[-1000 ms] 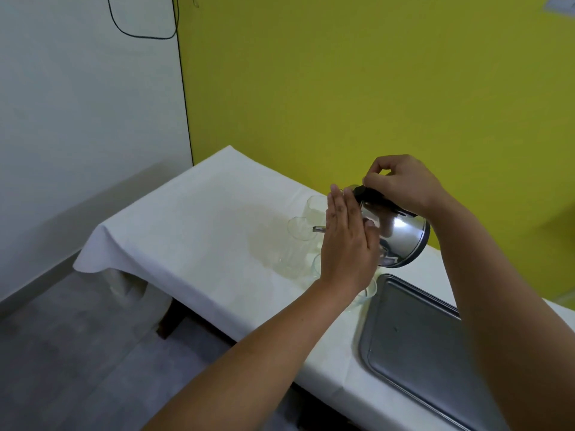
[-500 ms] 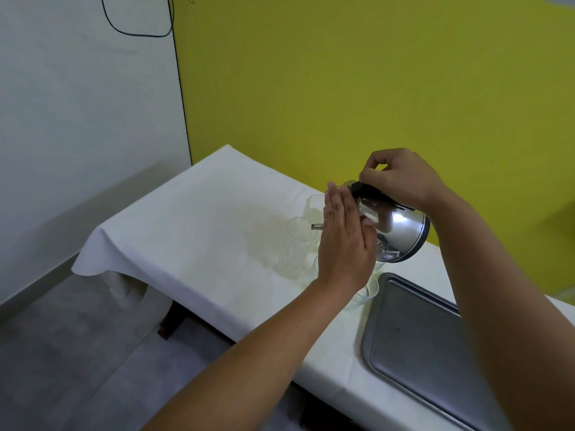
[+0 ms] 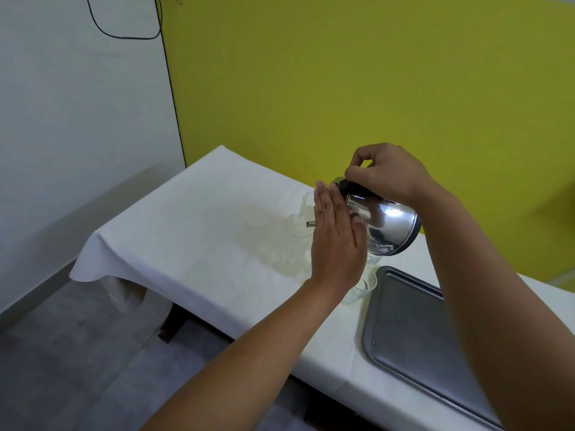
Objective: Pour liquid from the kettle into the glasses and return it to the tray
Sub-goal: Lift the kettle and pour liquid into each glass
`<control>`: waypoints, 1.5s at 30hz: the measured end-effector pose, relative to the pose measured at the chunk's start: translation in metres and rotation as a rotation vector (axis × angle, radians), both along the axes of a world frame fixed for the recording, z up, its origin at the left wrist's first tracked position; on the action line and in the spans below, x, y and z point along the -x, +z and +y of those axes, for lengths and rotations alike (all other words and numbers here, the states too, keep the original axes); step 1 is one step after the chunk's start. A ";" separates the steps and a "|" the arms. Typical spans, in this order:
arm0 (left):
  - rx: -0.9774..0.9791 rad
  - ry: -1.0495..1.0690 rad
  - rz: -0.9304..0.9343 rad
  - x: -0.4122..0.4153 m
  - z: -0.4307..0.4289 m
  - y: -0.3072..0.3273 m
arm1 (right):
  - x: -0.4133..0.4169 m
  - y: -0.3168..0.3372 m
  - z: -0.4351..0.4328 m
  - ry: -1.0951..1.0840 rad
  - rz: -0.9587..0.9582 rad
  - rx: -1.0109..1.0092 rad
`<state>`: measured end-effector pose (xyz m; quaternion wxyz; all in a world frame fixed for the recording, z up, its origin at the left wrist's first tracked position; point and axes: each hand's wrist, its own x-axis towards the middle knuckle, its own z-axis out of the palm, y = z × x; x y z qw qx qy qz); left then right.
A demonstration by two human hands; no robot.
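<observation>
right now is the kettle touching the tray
Apart. The head view shows the kettle held tilted in the right hand, up over the glasses, with white tablecloth visible between it and the tray.

The kettle [image 3: 385, 227] is shiny silver with a black handle and a dark band round its base. The glasses [image 3: 297, 227] are clear and colourless. The tray [image 3: 413, 343] is plain dull grey metal. The tablecloth [image 3: 193, 231] is plain white, with a faint yellowish patch near the glasses. One wall [image 3: 342, 73] is yellow-green, the other wall [image 3: 62, 119] off-white with a black cable [image 3: 124, 35]. The floor [image 3: 62, 353] is grey.
</observation>
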<state>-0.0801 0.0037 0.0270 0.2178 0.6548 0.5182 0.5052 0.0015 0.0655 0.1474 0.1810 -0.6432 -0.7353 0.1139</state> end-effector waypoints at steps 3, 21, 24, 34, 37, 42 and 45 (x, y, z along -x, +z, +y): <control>0.000 -0.008 0.001 0.001 -0.003 0.000 | 0.000 0.001 -0.002 -0.010 -0.007 0.001; -0.025 -0.050 -0.007 0.001 -0.008 0.000 | -0.003 0.003 -0.011 -0.039 -0.009 -0.017; -0.030 -0.061 0.008 0.001 -0.009 0.000 | -0.008 0.001 -0.016 -0.043 0.032 -0.011; -0.046 -0.167 0.155 0.002 -0.013 0.001 | -0.033 -0.023 -0.041 -0.151 0.339 -0.035; -0.079 -0.184 0.225 0.004 -0.013 0.002 | -0.039 -0.031 -0.046 -0.194 0.455 -0.043; -0.119 -0.246 0.293 0.005 -0.012 0.007 | -0.047 -0.043 -0.057 -0.286 0.625 -0.090; -0.146 -0.283 0.337 0.005 -0.013 0.008 | -0.052 -0.051 -0.065 -0.334 0.715 -0.098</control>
